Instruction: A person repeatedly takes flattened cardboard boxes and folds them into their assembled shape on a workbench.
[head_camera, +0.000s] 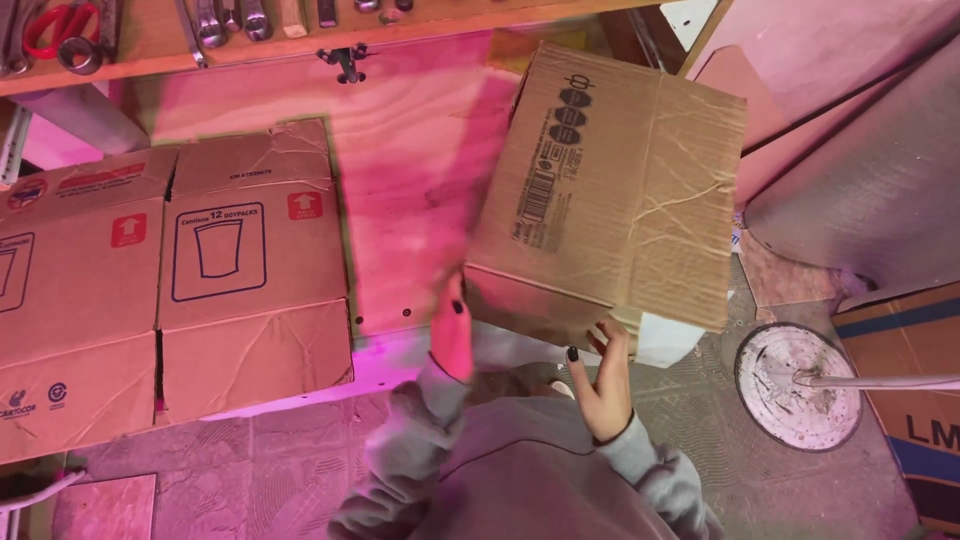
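Both hands up on one box (610, 190), tilted, lifted off the bench (400, 180) and held over its front edge. Left hand (452, 335) pressed flat against the near left corner, fingers together and pointing up, clamped on cardboard. Right hand (605, 385) cupped under the bottom edge, fingers spread a little, thumb at the lower face, gripping there too. Likely a two-point hold to keep a light, empty-looking carton steady: one palm bracing the side, the other bearing the weight from below (a loose flap hangs pale at the bottom right corner, just beside the right fingers).

Counting now. Held boxes: one. Flattened cartons (170, 290) lying side by side on the bench at left: two clearly, flaps out, well apart from the held one. Another carton (910, 400) standing at the far right edge on the floor: one, only partly in view. Round white base (800, 385) with a pole on the tiled floor: one, near the box's lower right. Tools (230, 20) on the rack along the top: several, cut off, no firm count; red-handled scissors (60, 30) among them: one pair. Grey sleeves: two.
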